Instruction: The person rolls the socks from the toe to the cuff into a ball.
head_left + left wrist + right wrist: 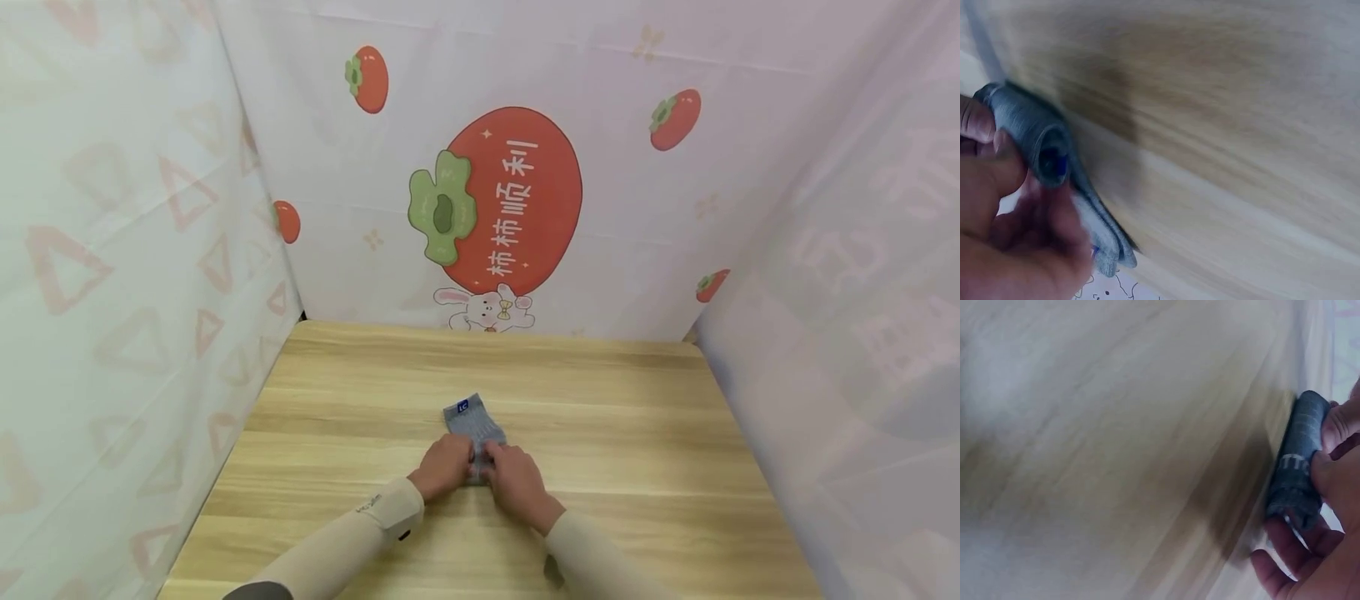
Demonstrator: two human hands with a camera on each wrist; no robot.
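Note:
A grey ribbed sock (480, 423) lies on the wooden table, its cuff with a small blue label pointing away from the person. The near end is rolled up, and the roll's spiral end shows in the left wrist view on the sock (1029, 125). My left hand (447, 463) grips the left side of the roll between thumb and fingers. From the right, my right hand (516, 479) holds the other side, thumb on the rolled sock (1300, 447) and fingers curled under its end. White lettering shows on the roll in the right wrist view.
The light wooden table (337, 400) spreads around the sock. Behind it stands a white cloth backdrop (322, 150) printed with persimmons and a rabbit. White patterned cloth (112, 333) hangs along the left side, and more cloth (847, 333) on the right.

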